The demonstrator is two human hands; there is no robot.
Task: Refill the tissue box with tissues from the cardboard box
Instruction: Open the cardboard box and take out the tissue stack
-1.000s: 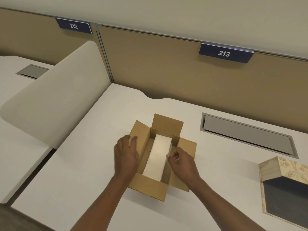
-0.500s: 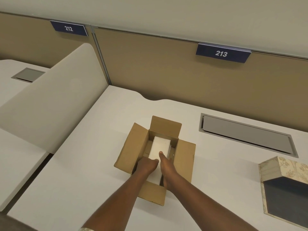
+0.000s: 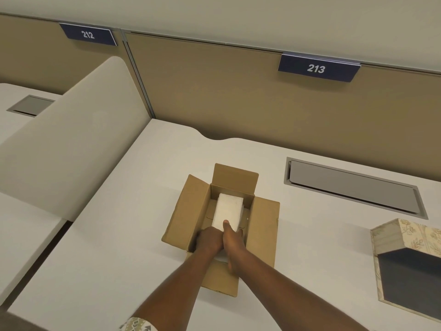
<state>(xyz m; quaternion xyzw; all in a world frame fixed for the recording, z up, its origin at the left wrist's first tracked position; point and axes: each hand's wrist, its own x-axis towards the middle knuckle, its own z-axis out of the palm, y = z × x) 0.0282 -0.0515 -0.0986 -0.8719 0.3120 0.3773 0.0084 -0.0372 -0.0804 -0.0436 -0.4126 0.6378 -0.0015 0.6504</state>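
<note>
While reaching into the cardboard box (image 3: 191, 211), both hands (image 3: 220, 240) seemingly clasp the tissues (image 3: 226, 212).

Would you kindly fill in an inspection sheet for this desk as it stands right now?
Surface: pale off-white desk, with a grey recessed cable hatch set in it.
Job's things: open brown cardboard box, flaps spread, holding a white stack of tissues; floral-patterned tissue box at the right edge, its dark opening showing.
Clutter: nothing seen.
Grippers: left hand and right hand both reach into the box at the near end of the stack; the grip itself is hidden.
Cables: nothing seen.
Surroundings: tan partition wall with navy number signs 212 and 213; cream rounded desk divider to the left.
</note>
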